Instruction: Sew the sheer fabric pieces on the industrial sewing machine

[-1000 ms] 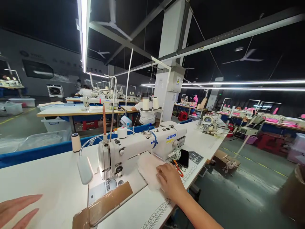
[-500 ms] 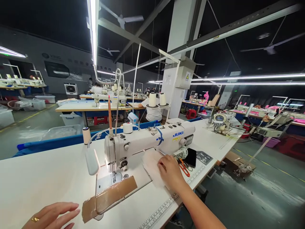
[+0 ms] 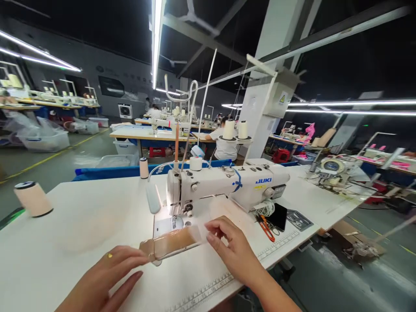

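Hands at the white sewing machine (image 3: 227, 184).
My left hand (image 3: 107, 273) lies open touching the brown taped cardboard strip (image 3: 172, 242); my right hand (image 3: 232, 247) pinches nothing.

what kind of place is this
Most likely a garment factory sewing floor: a JUKI industrial sewing machine on a long white worktable, thread cones on a stand, and further rows of sewing stations behind.

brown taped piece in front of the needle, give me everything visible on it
The brown taped piece is a flat, long strip, cardboard-coloured with a glossy tape-like sheen. It lies on the white table, just before the sewing machine needle area, angled up toward the right. The left hand fingertips touch its left end; the right hand fingers sit at its right end. Motion blur hides finer detail.
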`<state>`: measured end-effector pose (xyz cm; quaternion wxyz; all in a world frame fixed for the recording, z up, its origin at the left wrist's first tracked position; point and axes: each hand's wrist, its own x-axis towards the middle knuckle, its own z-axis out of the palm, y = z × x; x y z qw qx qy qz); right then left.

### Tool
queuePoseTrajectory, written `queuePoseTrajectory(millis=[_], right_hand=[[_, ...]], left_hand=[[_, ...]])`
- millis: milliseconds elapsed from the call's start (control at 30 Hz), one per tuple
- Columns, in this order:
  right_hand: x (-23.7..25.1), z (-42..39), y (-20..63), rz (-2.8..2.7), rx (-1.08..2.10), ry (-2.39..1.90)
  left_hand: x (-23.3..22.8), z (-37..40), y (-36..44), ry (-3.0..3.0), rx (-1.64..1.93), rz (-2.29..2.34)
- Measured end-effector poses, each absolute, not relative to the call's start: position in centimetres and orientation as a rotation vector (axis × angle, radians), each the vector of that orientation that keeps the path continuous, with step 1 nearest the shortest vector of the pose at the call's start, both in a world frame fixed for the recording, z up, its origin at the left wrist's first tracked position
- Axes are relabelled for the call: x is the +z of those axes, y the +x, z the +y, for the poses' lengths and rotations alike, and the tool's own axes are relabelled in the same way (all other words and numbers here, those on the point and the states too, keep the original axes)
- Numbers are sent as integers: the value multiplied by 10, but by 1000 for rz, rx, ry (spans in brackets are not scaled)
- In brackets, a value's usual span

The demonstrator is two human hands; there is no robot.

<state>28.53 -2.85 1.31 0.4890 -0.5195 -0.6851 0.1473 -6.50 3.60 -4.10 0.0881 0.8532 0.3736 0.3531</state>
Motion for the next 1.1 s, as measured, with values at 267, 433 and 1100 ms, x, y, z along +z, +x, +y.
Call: queuePoseTrajectory(millis=[267,433,1100], right_hand=[[0,-37,273,-1801,429,-1251],[-39,-15,264,-2010,294,-1384],[-51,-28,269,-1824,326,-1575]], left_hand=[[-16,18,-43,2343,815,1201],[-12,6,-18,2383,737,1135],[24,16,-43,2446,312,1030]])
